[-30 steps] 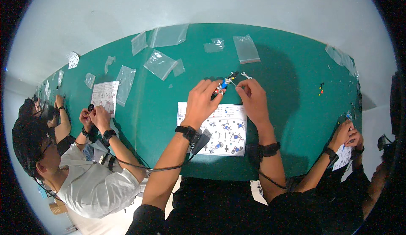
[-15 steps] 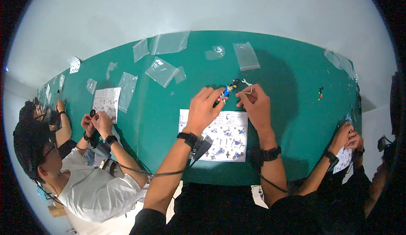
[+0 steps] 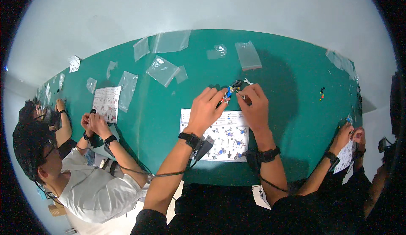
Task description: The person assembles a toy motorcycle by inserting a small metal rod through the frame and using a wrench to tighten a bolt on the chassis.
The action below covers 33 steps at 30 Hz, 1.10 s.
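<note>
My left hand [image 3: 206, 109] grips a small toy motorcycle [image 3: 229, 92] with blue, red and white parts and a black wheel at its far end. Against the right side of the toy is my right hand [image 3: 255, 106], its thumb and fingers pinched on a thin L-shaped hex key [image 3: 240, 92]. Most of the key is hidden by those fingers now. Just beyond the right fingertips, a small open-ended wrench [image 3: 248, 81] lies on the table. A printed instruction sheet [image 3: 215, 144] with pictures of a blue motorcycle lies below my hands.
Clear plastic bags [image 3: 162, 71] are scattered over the green table [image 3: 165, 108]. Small coloured parts [image 3: 322, 94] lie to the right. One co-worker [image 3: 99, 184] handles a black piece on the left, and another co-worker's hands [image 3: 347, 138] work at the right edge.
My right hand has moved slightly left, bringing the hex key in against the toy motorcycle. My left hand keeps its hold with little movement.
</note>
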Tool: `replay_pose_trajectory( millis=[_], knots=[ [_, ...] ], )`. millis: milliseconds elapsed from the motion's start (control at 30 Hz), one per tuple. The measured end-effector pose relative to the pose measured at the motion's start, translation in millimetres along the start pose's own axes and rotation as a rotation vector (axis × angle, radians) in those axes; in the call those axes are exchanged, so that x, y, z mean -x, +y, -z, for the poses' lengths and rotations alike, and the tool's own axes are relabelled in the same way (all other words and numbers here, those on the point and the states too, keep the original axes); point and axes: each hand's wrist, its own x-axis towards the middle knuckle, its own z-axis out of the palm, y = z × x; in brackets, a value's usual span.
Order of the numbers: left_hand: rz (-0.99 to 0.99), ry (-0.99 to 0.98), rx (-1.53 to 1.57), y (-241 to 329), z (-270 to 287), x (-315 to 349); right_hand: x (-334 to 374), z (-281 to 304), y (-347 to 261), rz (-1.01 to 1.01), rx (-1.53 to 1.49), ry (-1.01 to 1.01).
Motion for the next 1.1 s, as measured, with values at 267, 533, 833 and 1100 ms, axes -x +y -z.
replay_pose_trajectory(
  millis=[267,533,833,1100],
  knots=[
    [-0.066,0.016,-0.039,-1,-3,4,5,-2,8,0.09,0.179,0.05],
    [-0.095,0.036,-0.093,-3,-3,8,7,-2,5,0.05,0.236,0.051],
    [-0.094,0.047,-0.115,0,-3,5,3,-4,10,-0.134,0.256,-0.028],
    [0.13,0.091,0.223,-5,-7,-6,3,-1,13,0.076,0.212,-0.044]
  ],
)
